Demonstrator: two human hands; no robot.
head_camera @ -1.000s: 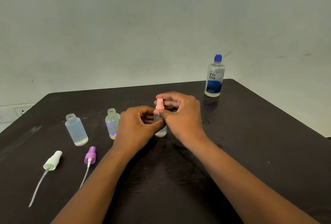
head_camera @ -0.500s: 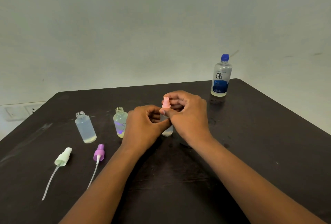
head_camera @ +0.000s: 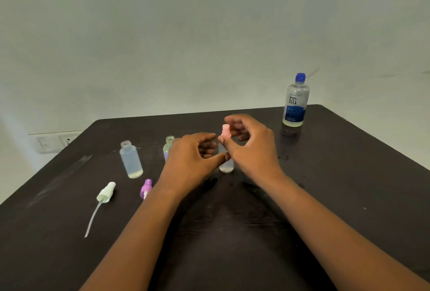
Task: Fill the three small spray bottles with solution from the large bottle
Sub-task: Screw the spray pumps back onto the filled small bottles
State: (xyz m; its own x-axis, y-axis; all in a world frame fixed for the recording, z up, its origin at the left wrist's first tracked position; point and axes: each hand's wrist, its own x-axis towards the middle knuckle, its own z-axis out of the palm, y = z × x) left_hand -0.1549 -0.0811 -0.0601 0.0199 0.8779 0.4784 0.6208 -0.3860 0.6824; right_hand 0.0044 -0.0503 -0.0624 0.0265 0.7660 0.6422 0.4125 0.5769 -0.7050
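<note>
- Here we see both hands at a small clear bottle (head_camera: 226, 162) standing upright near the middle of the dark table (head_camera: 349, 186), with a pink spray top (head_camera: 225, 130) on its neck.
- Our left hand (head_camera: 193, 162) has its fingers curled and its thumb reaching to the bottle's side; we cannot tell how firmly it grips.
- Our right hand (head_camera: 251, 148) curves around the pink spray top, thumb against the neck just below it, the other fingers bent loosely behind it.
- A little pale liquid lies at the bottom of that bottle.
- To the left stand two more small bottles without tops: a frosted bottle (head_camera: 130, 160) with some liquid at its base, and a greenish bottle (head_camera: 168, 147) partly hidden behind our left hand.
- A white spray top (head_camera: 105, 193) with its long tube lies on the table in front of the frosted bottle; a purple spray top (head_camera: 146, 187) lies just beside our left wrist.
- The large bottle (head_camera: 296, 102), blue-capped and labelled, stands upright at the far right corner, well apart from the hands.
</note>
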